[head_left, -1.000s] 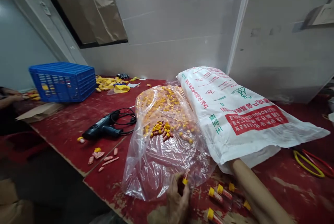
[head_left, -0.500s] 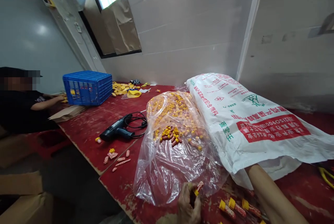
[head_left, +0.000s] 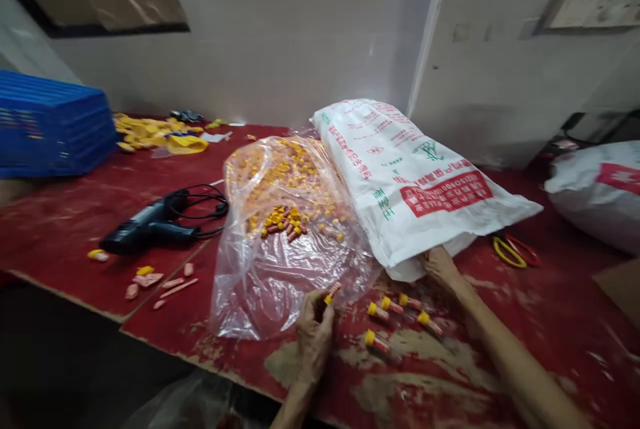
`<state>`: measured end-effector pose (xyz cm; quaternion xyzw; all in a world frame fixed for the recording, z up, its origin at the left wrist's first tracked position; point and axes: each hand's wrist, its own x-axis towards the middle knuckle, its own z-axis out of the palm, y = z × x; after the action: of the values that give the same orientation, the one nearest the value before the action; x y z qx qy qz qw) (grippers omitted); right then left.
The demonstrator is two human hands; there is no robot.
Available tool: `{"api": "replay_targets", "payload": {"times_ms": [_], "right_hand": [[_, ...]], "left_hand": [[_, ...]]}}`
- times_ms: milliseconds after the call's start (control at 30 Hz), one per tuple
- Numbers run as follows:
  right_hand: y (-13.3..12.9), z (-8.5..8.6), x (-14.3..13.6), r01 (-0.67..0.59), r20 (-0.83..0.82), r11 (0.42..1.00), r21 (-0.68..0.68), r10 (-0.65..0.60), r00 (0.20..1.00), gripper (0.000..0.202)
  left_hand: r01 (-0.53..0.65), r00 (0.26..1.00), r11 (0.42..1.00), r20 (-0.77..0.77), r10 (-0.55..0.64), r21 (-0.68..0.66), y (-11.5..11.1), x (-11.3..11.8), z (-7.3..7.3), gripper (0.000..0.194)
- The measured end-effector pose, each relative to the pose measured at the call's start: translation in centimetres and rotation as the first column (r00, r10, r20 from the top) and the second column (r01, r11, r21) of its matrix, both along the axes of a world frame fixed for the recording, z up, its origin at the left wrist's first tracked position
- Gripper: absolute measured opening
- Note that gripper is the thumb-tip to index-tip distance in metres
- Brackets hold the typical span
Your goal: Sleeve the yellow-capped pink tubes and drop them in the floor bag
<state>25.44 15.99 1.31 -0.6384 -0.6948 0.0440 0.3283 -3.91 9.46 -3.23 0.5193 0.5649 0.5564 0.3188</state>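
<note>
Between the thumb and fingers of my left hand (head_left: 314,332) is a small pink-and-white tube with a yellow cap (head_left: 333,294), its capped end by my fingertips. Just behind it lies the clear plastic bag (head_left: 260,302), holding many small yellow-and-pink pieces (head_left: 284,221). My right hand (head_left: 440,264) is at the near, open end of a white woven sack (head_left: 370,216) with red and green print. The sack's edge hides its fingers. Several yellow-capped tubes (head_left: 379,312) with pink contents lie loose on the table between my two hands.
A black heat gun (head_left: 145,224) with a coiled cord lies on the red table (head_left: 200,306) at left, near loose pink pieces (head_left: 150,278). Behind are a blue crate (head_left: 55,126) and yellow items (head_left: 150,130). Scissors (head_left: 510,252) and another sack (head_left: 600,182) are at right.
The view has swung right and down; the co-worker has left view, and the scissors and second sack show more. More of my right hand shows at the sack's mouth. My left hand keeps its tube.
</note>
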Motion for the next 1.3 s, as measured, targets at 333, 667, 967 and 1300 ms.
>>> {"api": "replay_targets", "payload": {"times_ms": [333, 667, 967, 1300], "right_hand": [[-13.9, 2.1, -2.2, -0.355, -0.471, 0.902, -0.246, 0.209, 0.857, 0.033], [-14.8, 1.1, -4.4, -0.384, -0.280, 0.891, -0.241, 0.315, 0.907, 0.027], [-14.9, 1.0, -5.3, -0.220, -0.752, 0.950, -0.224, -0.025, 0.659, 0.059], [-15.8, 1.4, -8.6, -0.275, -0.756, 0.917, -0.289, -0.042, 0.653, 0.028]], "left_hand": [[0.404, 0.901, 0.915, 0.179, -0.396, -0.009, -4.9, 5.6, 3.4, 0.017], [0.420, 0.847, 0.894, 0.420, -0.325, -0.155, -5.9, 4.4, 3.0, 0.025], [0.429, 0.756, 0.885, 0.607, -0.243, -0.179, -6.7, 5.2, 3.9, 0.026], [0.449, 0.735, 0.868, 0.640, -0.225, -0.211, -7.9, 5.9, 3.5, 0.023]]}}
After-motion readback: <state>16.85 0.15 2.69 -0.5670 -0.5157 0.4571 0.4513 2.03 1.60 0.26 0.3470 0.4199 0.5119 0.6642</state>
